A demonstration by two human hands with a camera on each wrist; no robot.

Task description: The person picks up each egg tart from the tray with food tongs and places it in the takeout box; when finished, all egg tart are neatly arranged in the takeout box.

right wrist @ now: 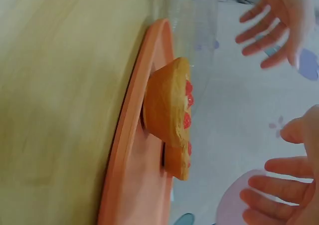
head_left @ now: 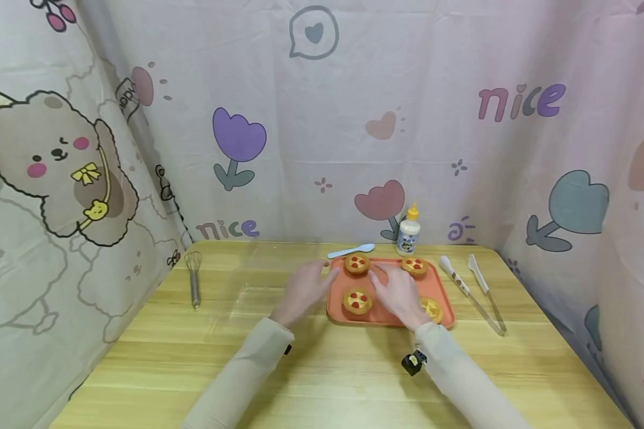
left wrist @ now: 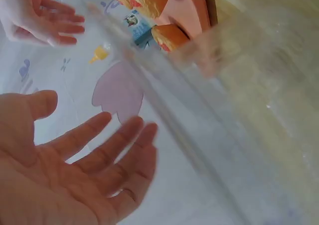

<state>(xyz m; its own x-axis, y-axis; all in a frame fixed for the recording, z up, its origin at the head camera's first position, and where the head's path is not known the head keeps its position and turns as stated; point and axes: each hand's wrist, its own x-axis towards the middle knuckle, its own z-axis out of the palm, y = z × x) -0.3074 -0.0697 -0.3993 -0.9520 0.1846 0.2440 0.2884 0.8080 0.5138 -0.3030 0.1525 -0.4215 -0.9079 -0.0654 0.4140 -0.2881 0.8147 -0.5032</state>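
Note:
An orange tray [head_left: 380, 316] holds several tarts. Red pieces top the back-left tart [head_left: 356, 263], front-left tart [head_left: 358, 302] and back-right tart [head_left: 414, 266]; a yellow-topped tart [head_left: 432, 309] at front right is partly behind the right wrist. My left hand [head_left: 307, 290] is in the air between the tray's left edge and a transparent plastic box [head_left: 263, 299], fingers spread and nothing held. Above the tray's middle hovers my right hand [head_left: 398, 293], also without anything in it. In the right wrist view its fingers [right wrist: 279, 186] are loosely extended, apart from the nearest tart [right wrist: 167, 103].
Behind the tray lie a light blue spoon [head_left: 351, 251] and an upright white bottle [head_left: 408, 233] with a yellow nozzle. Tongs [head_left: 455, 279] are spread on the right. A whisk [head_left: 195, 283] lies at the far left. Printed curtains [head_left: 311, 196] back the wooden table [head_left: 343, 375].

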